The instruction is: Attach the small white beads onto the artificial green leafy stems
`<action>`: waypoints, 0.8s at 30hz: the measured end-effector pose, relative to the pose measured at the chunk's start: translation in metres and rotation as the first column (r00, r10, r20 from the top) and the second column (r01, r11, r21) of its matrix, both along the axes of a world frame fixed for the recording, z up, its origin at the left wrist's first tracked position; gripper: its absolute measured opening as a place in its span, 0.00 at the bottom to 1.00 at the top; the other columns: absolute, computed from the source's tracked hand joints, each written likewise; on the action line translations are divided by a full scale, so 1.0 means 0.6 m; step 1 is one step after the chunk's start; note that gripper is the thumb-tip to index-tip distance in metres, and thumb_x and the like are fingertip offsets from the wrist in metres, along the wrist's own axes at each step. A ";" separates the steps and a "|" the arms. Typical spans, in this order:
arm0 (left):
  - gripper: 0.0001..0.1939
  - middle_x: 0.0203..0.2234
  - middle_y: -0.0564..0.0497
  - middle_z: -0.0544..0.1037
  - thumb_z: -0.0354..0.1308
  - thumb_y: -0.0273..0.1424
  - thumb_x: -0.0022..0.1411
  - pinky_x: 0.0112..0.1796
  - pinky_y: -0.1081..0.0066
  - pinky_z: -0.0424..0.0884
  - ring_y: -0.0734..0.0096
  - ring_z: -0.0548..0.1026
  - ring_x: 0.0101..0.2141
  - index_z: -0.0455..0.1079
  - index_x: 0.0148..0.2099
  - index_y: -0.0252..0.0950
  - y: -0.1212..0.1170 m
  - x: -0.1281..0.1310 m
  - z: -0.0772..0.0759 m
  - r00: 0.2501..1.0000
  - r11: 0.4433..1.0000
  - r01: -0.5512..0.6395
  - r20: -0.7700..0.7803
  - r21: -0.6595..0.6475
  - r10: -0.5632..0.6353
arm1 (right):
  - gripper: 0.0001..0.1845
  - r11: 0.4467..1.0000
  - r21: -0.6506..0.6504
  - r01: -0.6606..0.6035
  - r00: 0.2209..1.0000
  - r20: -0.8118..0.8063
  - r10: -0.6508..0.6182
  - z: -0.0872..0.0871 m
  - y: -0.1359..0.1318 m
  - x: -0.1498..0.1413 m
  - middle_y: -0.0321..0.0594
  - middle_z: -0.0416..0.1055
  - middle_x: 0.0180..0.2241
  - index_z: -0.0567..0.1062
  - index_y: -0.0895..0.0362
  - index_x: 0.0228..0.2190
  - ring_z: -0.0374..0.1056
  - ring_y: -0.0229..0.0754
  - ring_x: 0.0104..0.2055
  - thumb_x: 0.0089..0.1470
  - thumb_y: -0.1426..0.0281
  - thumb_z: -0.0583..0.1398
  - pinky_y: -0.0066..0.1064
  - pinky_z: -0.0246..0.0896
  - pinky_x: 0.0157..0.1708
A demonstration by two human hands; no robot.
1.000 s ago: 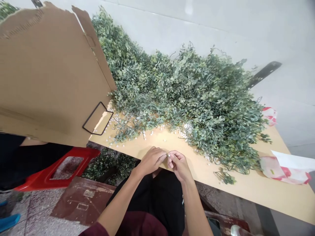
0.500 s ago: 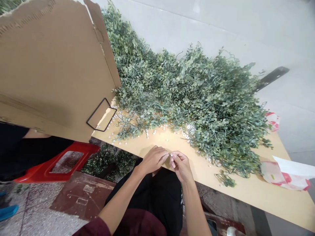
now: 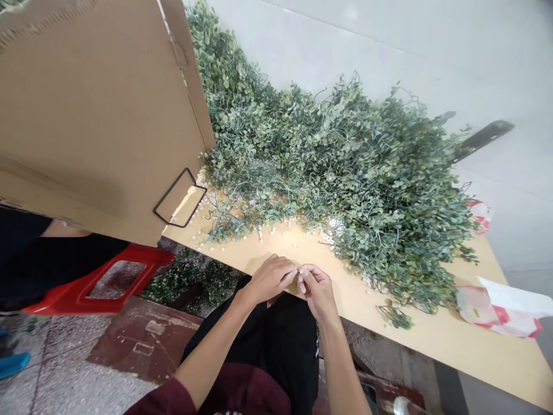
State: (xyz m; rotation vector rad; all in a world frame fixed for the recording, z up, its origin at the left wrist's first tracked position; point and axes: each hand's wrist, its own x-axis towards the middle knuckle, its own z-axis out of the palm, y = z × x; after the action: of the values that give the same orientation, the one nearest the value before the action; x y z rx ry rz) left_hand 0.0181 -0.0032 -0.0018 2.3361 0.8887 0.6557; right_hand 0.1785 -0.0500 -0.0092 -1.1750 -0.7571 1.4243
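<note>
My left hand [image 3: 273, 279] is closed in a pinch at the table's front edge, thumb and forefinger meeting my right hand's fingertips. Whatever it grips is too small to make out. My right hand [image 3: 316, 288] pinches a tiny white piece, which looks like one of the small white beads [image 3: 295, 245] scattered on the table. Behind both hands spreads a large heap of artificial green leaf sprigs [image 3: 337, 167]. A thicker cluster of white beads [image 3: 334, 227] lies against the heap's front edge.
A big cardboard sheet [image 3: 95, 127] stands at the left, with a black wire frame [image 3: 180, 199] by its lower corner. Red-and-white packaging [image 3: 496, 314] and a loose sprig [image 3: 397, 317] lie right on the table [image 3: 466, 346]. A red stool [image 3: 103, 282] and a person's dark clothing [image 3: 26, 259] are left.
The view has shifted slightly. My hands stay together in nearly the same place, their fingertips still pinched, with only a small finger movement.
</note>
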 end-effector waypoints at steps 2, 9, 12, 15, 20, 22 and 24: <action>0.17 0.28 0.50 0.73 0.41 0.33 0.72 0.37 0.68 0.59 0.67 0.69 0.33 0.65 0.32 0.36 0.001 -0.001 -0.001 1.000 1.000 0.007 0.002 0.001 -0.007 | 0.11 1.000 0.000 -0.006 1.000 0.022 0.006 0.001 -0.001 -0.001 0.32 0.65 0.21 0.75 0.57 0.27 0.55 0.31 0.18 0.51 0.63 0.66 0.24 0.52 0.19; 0.18 0.28 0.50 0.73 0.41 0.34 0.73 0.37 0.67 0.59 0.67 0.69 0.33 0.65 0.32 0.36 0.002 -0.003 -0.008 1.000 1.000 0.014 0.025 0.002 -0.014 | 0.13 0.999 0.026 -0.029 0.996 0.082 0.027 0.003 -0.002 -0.006 0.32 0.64 0.21 0.74 0.57 0.26 0.56 0.32 0.19 0.53 0.61 0.65 0.26 0.52 0.20; 0.18 0.28 0.50 0.73 0.41 0.34 0.72 0.37 0.67 0.59 0.67 0.69 0.32 0.65 0.32 0.36 0.002 -0.005 -0.010 0.999 1.000 0.012 0.034 -0.006 -0.012 | 0.13 0.998 0.036 -0.046 0.994 0.102 0.042 0.002 -0.002 -0.006 0.32 0.64 0.20 0.73 0.57 0.26 0.57 0.33 0.19 0.54 0.61 0.64 0.26 0.53 0.21; 0.17 0.27 0.51 0.72 0.42 0.34 0.72 0.37 0.67 0.60 0.67 0.69 0.33 0.65 0.32 0.37 0.003 -0.006 -0.013 0.999 1.000 0.015 0.040 -0.012 -0.015 | 0.13 0.998 0.044 -0.052 0.992 0.115 0.047 0.003 -0.002 -0.007 0.32 0.64 0.19 0.73 0.57 0.26 0.57 0.33 0.20 0.54 0.61 0.64 0.26 0.54 0.22; 0.17 0.27 0.51 0.72 0.42 0.33 0.72 0.38 0.67 0.60 0.67 0.69 0.33 0.65 0.32 0.36 0.002 -0.007 -0.016 0.999 1.000 0.015 0.049 -0.009 -0.015 | 0.13 0.997 0.051 -0.054 0.991 0.125 0.048 0.007 -0.001 -0.011 0.32 0.64 0.19 0.73 0.57 0.26 0.57 0.33 0.19 0.54 0.61 0.64 0.26 0.54 0.22; 0.17 0.27 0.51 0.72 0.41 0.33 0.72 0.37 0.67 0.60 0.68 0.69 0.32 0.65 0.32 0.36 0.001 -0.007 -0.016 0.998 1.000 0.012 0.055 -0.013 -0.011 | 0.13 0.997 0.046 -0.060 0.990 0.133 0.053 0.006 -0.001 -0.011 0.32 0.64 0.19 0.73 0.57 0.26 0.57 0.33 0.19 0.54 0.60 0.64 0.26 0.54 0.22; 0.17 0.27 0.51 0.72 0.41 0.32 0.72 0.37 0.68 0.60 0.68 0.69 0.32 0.65 0.32 0.36 0.001 -0.008 -0.014 0.998 1.000 0.007 0.062 -0.015 -0.006 | 0.13 0.997 0.044 -0.058 0.989 0.136 0.051 0.004 -0.001 -0.010 0.32 0.65 0.19 0.73 0.57 0.27 0.57 0.34 0.19 0.54 0.60 0.64 0.26 0.54 0.22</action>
State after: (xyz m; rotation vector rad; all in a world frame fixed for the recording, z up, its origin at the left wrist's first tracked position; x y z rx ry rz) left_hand 0.0134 -0.0025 -0.0105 2.2920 0.8553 0.7123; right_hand 0.1722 -0.0507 -0.0071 -1.2308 -0.9182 1.3745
